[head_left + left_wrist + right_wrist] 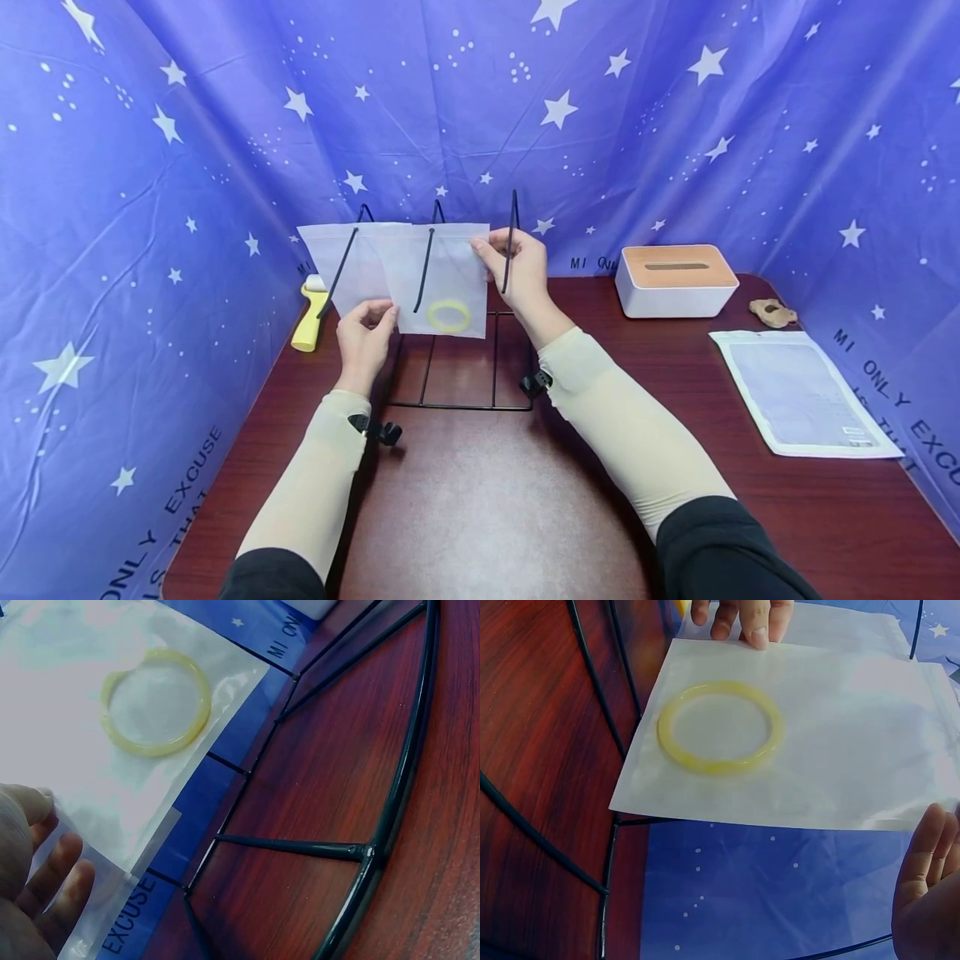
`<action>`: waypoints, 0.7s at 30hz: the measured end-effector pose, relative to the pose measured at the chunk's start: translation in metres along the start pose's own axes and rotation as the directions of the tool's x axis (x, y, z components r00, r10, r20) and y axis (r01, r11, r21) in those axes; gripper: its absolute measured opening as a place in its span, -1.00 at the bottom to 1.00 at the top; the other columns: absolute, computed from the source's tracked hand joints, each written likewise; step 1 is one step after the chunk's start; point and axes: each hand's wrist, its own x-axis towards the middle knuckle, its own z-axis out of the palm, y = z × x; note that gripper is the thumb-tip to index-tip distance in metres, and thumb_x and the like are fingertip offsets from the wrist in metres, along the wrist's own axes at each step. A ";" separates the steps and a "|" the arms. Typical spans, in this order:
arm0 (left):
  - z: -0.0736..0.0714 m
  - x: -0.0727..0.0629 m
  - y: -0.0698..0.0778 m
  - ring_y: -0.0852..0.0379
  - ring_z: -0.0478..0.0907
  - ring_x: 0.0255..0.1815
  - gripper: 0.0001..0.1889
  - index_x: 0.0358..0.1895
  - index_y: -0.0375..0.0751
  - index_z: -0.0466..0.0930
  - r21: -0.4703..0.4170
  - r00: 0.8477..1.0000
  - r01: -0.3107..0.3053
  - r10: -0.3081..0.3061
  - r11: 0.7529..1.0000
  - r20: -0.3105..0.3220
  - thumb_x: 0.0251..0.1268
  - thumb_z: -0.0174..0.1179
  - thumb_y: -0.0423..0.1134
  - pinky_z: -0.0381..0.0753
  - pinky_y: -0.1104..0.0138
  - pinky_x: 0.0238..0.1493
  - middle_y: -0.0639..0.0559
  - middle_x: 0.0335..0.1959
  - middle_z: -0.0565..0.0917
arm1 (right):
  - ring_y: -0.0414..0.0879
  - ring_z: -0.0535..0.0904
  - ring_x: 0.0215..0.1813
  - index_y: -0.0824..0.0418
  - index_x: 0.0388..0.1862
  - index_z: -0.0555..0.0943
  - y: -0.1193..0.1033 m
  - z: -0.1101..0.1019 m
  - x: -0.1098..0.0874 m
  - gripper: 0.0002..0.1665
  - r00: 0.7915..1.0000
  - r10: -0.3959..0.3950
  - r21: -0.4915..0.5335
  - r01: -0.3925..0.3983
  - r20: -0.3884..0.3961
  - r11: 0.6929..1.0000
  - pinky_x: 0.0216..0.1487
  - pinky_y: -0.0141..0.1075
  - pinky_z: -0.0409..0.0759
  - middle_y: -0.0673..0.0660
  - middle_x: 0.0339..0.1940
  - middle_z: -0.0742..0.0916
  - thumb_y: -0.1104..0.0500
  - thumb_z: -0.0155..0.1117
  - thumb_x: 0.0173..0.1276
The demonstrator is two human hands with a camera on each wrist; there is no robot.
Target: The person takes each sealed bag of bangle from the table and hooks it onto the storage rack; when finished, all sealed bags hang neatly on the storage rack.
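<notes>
A translucent white bag [412,283] with a yellow bangle [449,317] in its lower right part hangs on the black wire rack [457,407]. Another such bag [352,262] hangs at its left, partly hidden behind it. My left hand [365,337] pinches the front bag's lower left edge, the thumb on its face. At the upper right corner, my right hand [522,271] pinches the same bag beside the rack's right prong. The bangle [720,727] lies flat against the bag in the right wrist view, and the left fingers [757,619] show at the far edge.
A yellow-handled roller [309,317] lies left of the rack. Toward the back right stand a white tissue box [675,292] with a wooden lid and a small tan object [772,313]. A white-rimmed clear pouch [806,396] lies at the right. A starry blue curtain [480,100] surrounds the table.
</notes>
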 end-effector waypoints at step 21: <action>-0.004 -0.003 0.001 0.09 0.64 -0.37 -0.81 -0.06 -0.12 0.83 0.030 1.000 0.012 -0.013 0.999 0.013 0.39 0.44 -0.13 0.61 0.42 -0.35 -0.05 -0.32 0.75 | -0.15 0.65 -0.46 0.31 -0.15 0.76 0.006 -0.009 -0.004 -0.72 0.999 -0.013 -0.006 0.014 0.035 1.000 -0.50 -0.23 0.71 0.10 -0.30 0.79 0.14 0.60 0.30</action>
